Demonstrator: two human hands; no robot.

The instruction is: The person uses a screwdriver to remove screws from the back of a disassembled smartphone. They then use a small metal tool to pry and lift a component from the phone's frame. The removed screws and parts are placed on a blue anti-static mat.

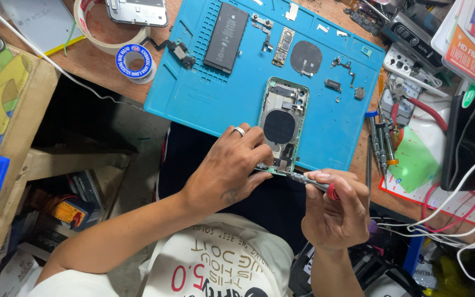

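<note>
**Opened phone held at the mat's near edge, screwdriver at its lower end**

Wooden bench top [100, 60] runs across the upper part of the view, cluttered with repair gear, and a blue silicone work mat [193, 99] covers its middle. At the far left, off the mat, a wide roll of pale tape [92, 33] lies beside a small spool of solder wire [134, 62], with a silver phone frame [137, 11] above them. On the mat's upper part rest a black phone battery [226, 37], a narrow circuit board [283, 47] and a round black charging coil [306, 57], with small brackets and screws scattered to the right of them.

The opened phone housing [281, 124] lies lengthwise at the near edge of the mat, its lower end overhanging toward the person. The left hand [226, 168], with a ring on one finger, grips the housing's lower left side, fingers curled over the edge and touching it. Just right of it, the right hand [333, 212] is closed around a slim precision screwdriver [309, 180] with a red end, whose tip meets the housing's bottom corner between the two hands.

Farther right, several more screwdrivers [380, 146] lie at the mat's edge, near a green cloth [416, 159] and white and red cables [468, 192].
</note>
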